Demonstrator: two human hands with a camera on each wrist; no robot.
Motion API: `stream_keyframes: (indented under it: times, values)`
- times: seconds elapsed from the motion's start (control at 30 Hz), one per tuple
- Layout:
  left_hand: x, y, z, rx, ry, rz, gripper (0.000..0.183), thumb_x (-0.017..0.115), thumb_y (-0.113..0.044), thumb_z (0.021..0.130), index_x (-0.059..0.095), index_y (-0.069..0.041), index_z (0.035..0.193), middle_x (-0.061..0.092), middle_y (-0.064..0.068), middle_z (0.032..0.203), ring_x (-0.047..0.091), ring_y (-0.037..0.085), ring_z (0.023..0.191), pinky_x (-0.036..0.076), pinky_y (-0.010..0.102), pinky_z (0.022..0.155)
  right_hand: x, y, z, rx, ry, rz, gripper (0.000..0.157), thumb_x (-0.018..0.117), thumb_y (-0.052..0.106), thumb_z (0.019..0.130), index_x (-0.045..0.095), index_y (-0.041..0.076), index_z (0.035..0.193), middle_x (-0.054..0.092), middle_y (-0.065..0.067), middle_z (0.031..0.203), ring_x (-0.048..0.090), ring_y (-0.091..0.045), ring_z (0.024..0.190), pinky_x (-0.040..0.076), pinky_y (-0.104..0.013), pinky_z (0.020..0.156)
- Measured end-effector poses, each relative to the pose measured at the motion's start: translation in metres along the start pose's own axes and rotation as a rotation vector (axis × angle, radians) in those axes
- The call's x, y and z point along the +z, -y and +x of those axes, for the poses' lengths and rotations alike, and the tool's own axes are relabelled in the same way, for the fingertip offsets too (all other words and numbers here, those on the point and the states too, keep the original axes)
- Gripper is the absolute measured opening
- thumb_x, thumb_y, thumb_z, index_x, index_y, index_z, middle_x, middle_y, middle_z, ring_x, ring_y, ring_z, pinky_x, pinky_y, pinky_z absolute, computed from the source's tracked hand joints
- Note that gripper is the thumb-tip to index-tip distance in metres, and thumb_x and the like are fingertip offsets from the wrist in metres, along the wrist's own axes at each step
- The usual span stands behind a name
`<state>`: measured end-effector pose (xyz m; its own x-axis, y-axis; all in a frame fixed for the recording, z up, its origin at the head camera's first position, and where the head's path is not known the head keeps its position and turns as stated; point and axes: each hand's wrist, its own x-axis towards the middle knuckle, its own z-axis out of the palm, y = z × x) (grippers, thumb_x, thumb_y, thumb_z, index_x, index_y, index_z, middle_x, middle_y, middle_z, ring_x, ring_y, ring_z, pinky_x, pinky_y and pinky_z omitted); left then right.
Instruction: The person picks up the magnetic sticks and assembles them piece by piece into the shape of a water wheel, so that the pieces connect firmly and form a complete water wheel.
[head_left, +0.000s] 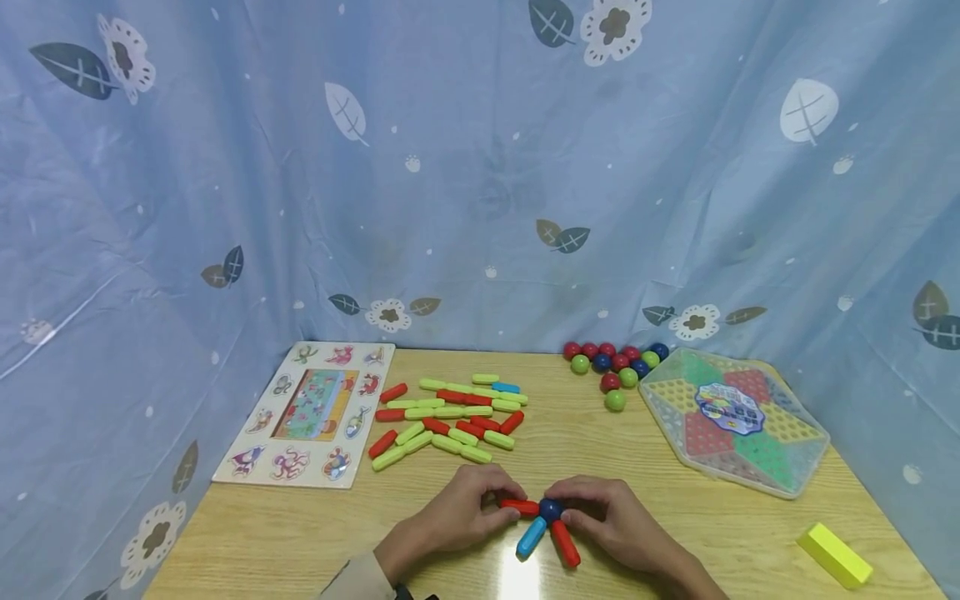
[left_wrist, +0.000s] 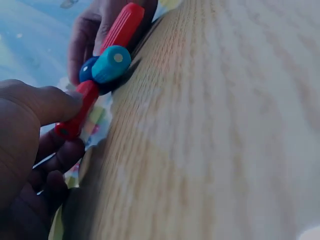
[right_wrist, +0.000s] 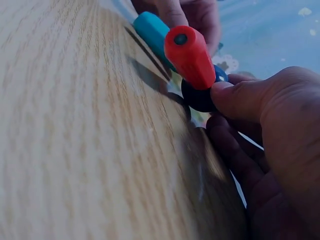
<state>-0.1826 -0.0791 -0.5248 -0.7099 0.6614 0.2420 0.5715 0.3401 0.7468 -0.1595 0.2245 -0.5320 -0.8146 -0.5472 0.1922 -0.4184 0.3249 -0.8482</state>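
Note:
At the front of the table a dark blue ball [head_left: 551,510] has three rods stuck to it. One is a red magnetic rod [head_left: 521,507] pointing left, one a light blue rod [head_left: 531,538], one a second red rod [head_left: 566,544]; the last two point toward the person. My left hand [head_left: 467,510] pinches the left-pointing red rod near its outer end, thumb over it in the left wrist view. With thumb and fingers, my right hand [head_left: 621,523] pinches the ball from the right, the thumb tip [right_wrist: 225,92] close beside the second red rod's base.
Several green and red rods [head_left: 450,411] lie behind the left hand, with one blue rod [head_left: 506,387] among them. Red, green and blue balls [head_left: 619,362] cluster at the back. An animal puzzle board [head_left: 251,417], a clear-lidded hexagonal game box [head_left: 701,450] and a yellow block [head_left: 834,555] flank the work.

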Motion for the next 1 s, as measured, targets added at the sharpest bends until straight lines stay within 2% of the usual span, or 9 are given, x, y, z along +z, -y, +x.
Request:
stream_keyframes:
  times: [0.13,0.4,0.6,0.77,0.87,1.0]
  values:
    - [0.002,0.0,0.0,-0.014,-0.02,-0.009,0.015,0.081,-0.022,0.101,0.082,-0.022,0.116,0.077,-0.013,0.105,0.064,-0.001,0.091,0.053,0.017,0.079,0.001,0.003,0.002,0.017,-0.027,0.022,0.025,0.071,0.02,0.108,0.078,0.016,0.132,0.079,0.002,0.126,0.073,-0.009,0.118,0.058,-0.024,0.1]
    - [0.007,0.002,0.0,-0.06,-0.02,-0.075,0.016,0.084,-0.022,0.098,0.083,-0.022,0.113,0.076,-0.016,0.099,0.066,-0.004,0.09,0.055,0.018,0.082,0.014,0.014,0.004,0.094,-0.139,-0.026,0.023,0.086,0.02,0.095,0.079,0.018,0.116,0.078,0.007,0.104,0.069,-0.007,0.092,0.058,-0.024,0.084]
    - [0.009,0.001,0.0,-0.062,0.002,-0.098,0.019,0.085,-0.024,0.098,0.083,-0.02,0.117,0.079,-0.015,0.106,0.067,-0.004,0.098,0.057,0.02,0.09,0.014,0.015,0.003,0.139,-0.163,-0.012,0.02,0.087,0.019,0.094,0.08,0.02,0.113,0.078,0.006,0.101,0.068,-0.005,0.089,0.057,-0.024,0.081]
    - [0.011,0.0,0.001,-0.036,-0.004,-0.092,0.021,0.088,-0.024,0.096,0.083,-0.018,0.116,0.079,-0.014,0.104,0.068,-0.004,0.096,0.057,0.019,0.088,0.011,0.013,0.002,0.156,-0.159,-0.012,0.02,0.086,0.02,0.096,0.081,0.019,0.115,0.079,0.006,0.103,0.069,-0.005,0.089,0.057,-0.024,0.082]
    - [0.008,0.001,0.0,-0.038,0.004,-0.103,0.023,0.087,-0.027,0.096,0.083,-0.018,0.117,0.079,-0.013,0.103,0.068,-0.004,0.094,0.057,0.019,0.087,0.011,0.013,0.001,0.148,-0.153,-0.003,0.021,0.085,0.02,0.096,0.081,0.018,0.116,0.079,0.004,0.105,0.069,-0.006,0.09,0.058,-0.024,0.082]
    - [-0.008,0.006,-0.006,-0.066,-0.023,-0.121,0.021,0.084,-0.024,0.099,0.083,-0.017,0.119,0.079,-0.01,0.106,0.069,-0.001,0.093,0.059,0.022,0.086,0.012,0.014,0.002,0.145,-0.142,0.016,0.022,0.085,0.02,0.097,0.08,0.017,0.118,0.08,0.002,0.108,0.07,-0.006,0.091,0.059,-0.024,0.082]
